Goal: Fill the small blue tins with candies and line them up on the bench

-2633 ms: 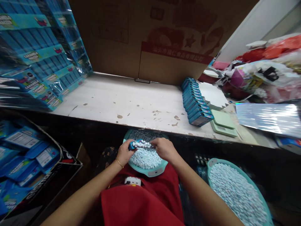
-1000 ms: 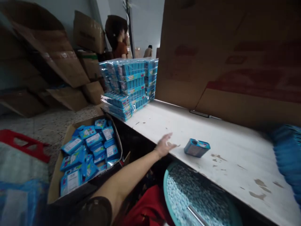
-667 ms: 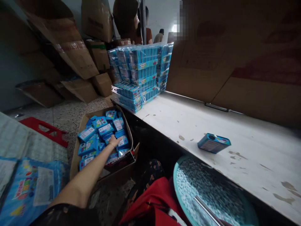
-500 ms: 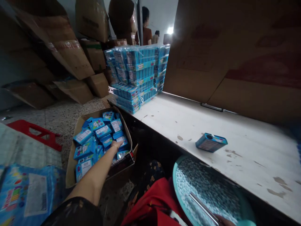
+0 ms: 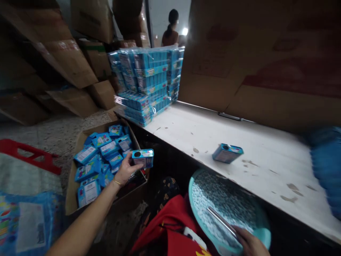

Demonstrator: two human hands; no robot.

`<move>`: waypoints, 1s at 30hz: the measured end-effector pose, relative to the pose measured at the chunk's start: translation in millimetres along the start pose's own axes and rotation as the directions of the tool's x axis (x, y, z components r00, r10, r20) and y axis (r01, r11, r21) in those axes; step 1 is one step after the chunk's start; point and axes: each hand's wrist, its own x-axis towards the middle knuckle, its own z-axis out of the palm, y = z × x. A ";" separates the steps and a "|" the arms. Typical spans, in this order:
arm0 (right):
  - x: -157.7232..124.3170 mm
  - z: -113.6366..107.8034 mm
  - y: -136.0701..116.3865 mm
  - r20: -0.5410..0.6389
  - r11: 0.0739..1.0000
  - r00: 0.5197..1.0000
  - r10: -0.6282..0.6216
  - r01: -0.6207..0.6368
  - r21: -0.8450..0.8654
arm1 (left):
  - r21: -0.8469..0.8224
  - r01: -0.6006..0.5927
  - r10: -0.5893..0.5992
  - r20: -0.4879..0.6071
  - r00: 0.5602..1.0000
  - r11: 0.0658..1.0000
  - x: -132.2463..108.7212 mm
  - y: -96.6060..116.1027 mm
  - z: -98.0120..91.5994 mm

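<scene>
Near right, the right hand (image 5: 250, 242) grips a metal tube (image 5: 222, 222) over the basin (image 5: 263, 234); a careless sweep could scatter pellets (image 5: 199, 208). Farther left, the left hand (image 5: 126, 171) pinches a blue box (image 5: 145, 155) by the right edge of the carton (image 5: 69, 193); a loose hold could drop it. Beyond, labels (image 5: 151, 71) on the wrapped stack (image 5: 153, 83) are too blurred to read.

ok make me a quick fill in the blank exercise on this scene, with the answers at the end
1. The right hand holds a tube, while the left hand holds a box coloured ____.
2. The lap cloth is mostly ____.
3. In the picture, the carton lies to the ____ of the basin.

Missing words: blue; red; left
</scene>
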 end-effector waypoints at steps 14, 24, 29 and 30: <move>11.8 -15.4 -43.3 -0.271 0.933 0.958 0.100 -0.184 -0.308 | 0.194 0.216 -0.282 0.441 0.852 0.957 -30.3 -64.8 153.4; 49.3 4.1 -45.6 -0.239 0.997 0.968 0.074 -0.074 0.011 | 0.284 0.130 -0.256 0.467 0.846 0.950 -33.9 -80.0 166.2; 28.0 -35.9 -41.3 -0.246 0.992 0.968 0.060 -0.032 0.119 | 0.321 -0.050 -0.139 0.537 0.832 0.946 -23.5 -88.0 189.0; 23.2 -45.6 -43.9 -0.245 0.990 0.968 0.058 -0.025 0.135 | 0.320 -0.082 -0.118 0.560 0.820 0.944 -22.8 -89.1 195.6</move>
